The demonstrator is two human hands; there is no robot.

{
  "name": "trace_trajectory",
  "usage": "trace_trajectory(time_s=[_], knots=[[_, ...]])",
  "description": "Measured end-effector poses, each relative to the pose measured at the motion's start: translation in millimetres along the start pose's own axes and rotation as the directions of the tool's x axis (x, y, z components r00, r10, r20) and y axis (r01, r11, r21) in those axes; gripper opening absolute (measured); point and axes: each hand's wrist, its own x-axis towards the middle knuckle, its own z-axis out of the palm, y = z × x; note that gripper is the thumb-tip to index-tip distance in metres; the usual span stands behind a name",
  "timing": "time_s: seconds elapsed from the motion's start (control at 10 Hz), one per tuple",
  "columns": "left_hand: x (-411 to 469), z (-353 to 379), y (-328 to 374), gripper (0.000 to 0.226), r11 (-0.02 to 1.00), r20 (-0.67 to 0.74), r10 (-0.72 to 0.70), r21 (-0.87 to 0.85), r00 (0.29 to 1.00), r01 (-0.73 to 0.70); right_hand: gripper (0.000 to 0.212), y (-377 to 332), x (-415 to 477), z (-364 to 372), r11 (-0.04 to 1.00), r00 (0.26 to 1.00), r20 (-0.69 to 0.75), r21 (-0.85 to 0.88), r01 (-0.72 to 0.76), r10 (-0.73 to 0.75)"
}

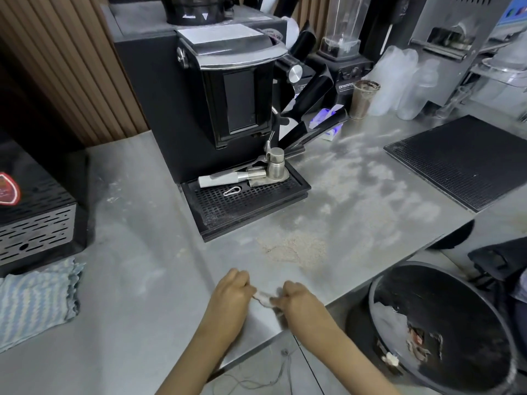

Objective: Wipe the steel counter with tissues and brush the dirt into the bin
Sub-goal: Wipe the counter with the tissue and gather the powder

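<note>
— Head view: where is the dirt from the hands?

— Both fists, left hand (232, 289) and right hand (296, 297), are closed on 1 small crumpled white tissue (263, 297) stretched between them. The pale brown powder patch (293, 250) lies just beyond the tissue, on the dull grey steel counter (148, 280).

— And the round black bin (445, 323)?

— Right of the tissue, past the counter edge; I judge the right hand nearer.

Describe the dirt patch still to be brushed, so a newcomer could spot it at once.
Start at the black grinder's perforated drip tray on the steel counter. Just beyond its front-right corner, toward the counter edge, lies a tan powder patch. Unlike the pale smears around it, it is brownish and grainy.
</note>
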Motion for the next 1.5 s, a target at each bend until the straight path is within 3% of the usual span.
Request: trace_trajectory(time_s=[0.1,0.2,0.3,0.4,0.5,0.6,0.7,0.8,0.9,1.0,1.1,1.2,1.3,1.4,1.5], knots=[[-5.3,5.8,9.2,0.027,1.000,0.056,-0.015,0.023,0.998,0.013,0.025,1.1,-16.5,-3.7,0.991,0.999,-0.032,0.133,0.017,-0.013],[25.0,12.2,16.2,0.023,0.998,0.097,-0.012,0.059,0.995,0.006,0.024,28.7,-2.8,-8.3,0.983,0.995,-0.099,0.176,0.048,-0.031],[53.8,15.0,30.0,0.007,0.996,0.155,-0.079,0.042,0.985,0.073,0.011,42.2,15.1,-20.8,0.971,0.987,-0.138,0.233,-0.051,0.085],[57.4,12.1,41.3,0.017,0.989,0.152,-0.144,0.000,0.978,0.146,0.014,41.9,9.8,-35.5,0.977,0.983,-0.158,0.206,-0.061,0.095],[27.9,12.8,46.8,0.021,0.993,0.168,-0.108,-0.017,0.980,0.113,0.014,42.6,-18.3,-32.8,0.990,0.995,-0.095,0.135,0.037,-0.024],[0.3,28.7,57.4,0.039,0.994,0.271,-0.096,0.069,0.958,0.081,0.018,59.0,-35.0,-15.5,0.983,0.997,-0.055,0.170,0.062,-0.053],[12.8,37.5,73.0,0.040,0.983,0.339,-0.105,0.178,0.935,0.046,0.025,69.7,-35.6,-20.1,0.984,0.992,-0.085,0.145,0.105,-0.094],[48.4,35.8,84.8,0.038,0.979,0.266,-0.109,0.195,0.958,0.057,0.030,88.1,-15.8,-31.9,0.983,0.995,-0.099,0.181,0.031,-0.013],[79.2,31.8,88.7,0.010,0.977,0.248,-0.213,0.032,0.945,0.212,0.013,100.1,3.7,-44.6,0.969,0.987,-0.110,0.233,-0.086,0.114],[90.8,32.3,89.4,0.014,0.959,0.208,-0.274,-0.022,0.939,0.284,0.024,99.5,1.6,-51.7,0.996,0.986,-0.167,0.092,0.008,0.008],[61.1,41.4,86.2,0.013,0.960,0.246,-0.281,0.067,0.928,0.273,0.027,89.6,-20.3,-43.8,0.977,0.983,-0.178,0.201,0.078,-0.042],[28.7,43.8,91.2,0.033,0.963,0.131,-0.234,0.167,0.963,0.211,0.038,92.8,-38.1,-25.3,0.978,0.986,-0.130,0.166,0.130,-0.109],[35.9,49.5,96.0,0.032,0.960,0.154,-0.255,0.162,0.955,0.230,0.039,95.1,-32.3,-28.1,0.981,0.989,-0.135,0.173,0.087,-0.064],[60.6,51.0,95.9,0.015,0.961,0.157,-0.267,0.119,0.951,0.250,0.038,105.3,-10.3,-38.6,0.988,0.986,-0.161,0.141,0.056,-0.033],[92.9,50.2,88.5,0.014,0.967,0.139,-0.247,0.099,0.959,0.234,0.037,113.0,12.9,-54.2,0.981,0.983,-0.168,0.188,-0.044,0.076]])
